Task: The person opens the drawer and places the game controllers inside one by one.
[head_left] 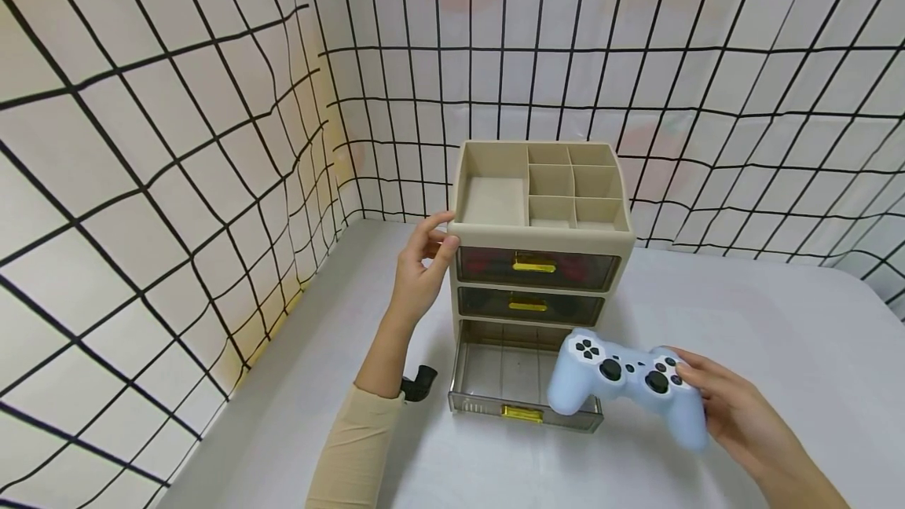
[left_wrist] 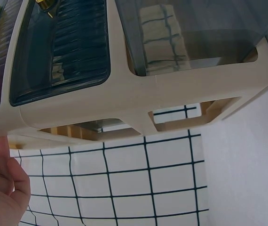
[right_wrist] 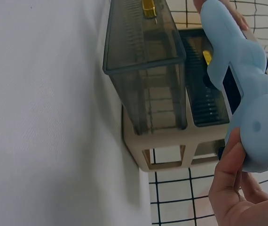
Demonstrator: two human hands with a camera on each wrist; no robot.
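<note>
A light blue game controller (head_left: 632,383) is gripped at its right handle by my right hand (head_left: 738,407), thumb on the face buttons. It hangs over the right front of the pulled-out bottom drawer (head_left: 495,375), overlapping that drawer's corner in the head view. The beige desktop organizer (head_left: 544,232) has two dark see-through drawers pushed in above, each with a yellow handle. My left hand (head_left: 420,269) touches the organizer's upper left front corner with its fingertips. In the right wrist view the controller (right_wrist: 261,127) shows its underside, with fingers (right_wrist: 232,155) around the handle.
A small black curved object (head_left: 422,383) lies left of the bottom drawer, partly behind the left forearm. Black wire grid (head_left: 163,179) stands along the left and back of the white table (head_left: 742,313). Divided compartments (head_left: 551,179) form the organizer's top.
</note>
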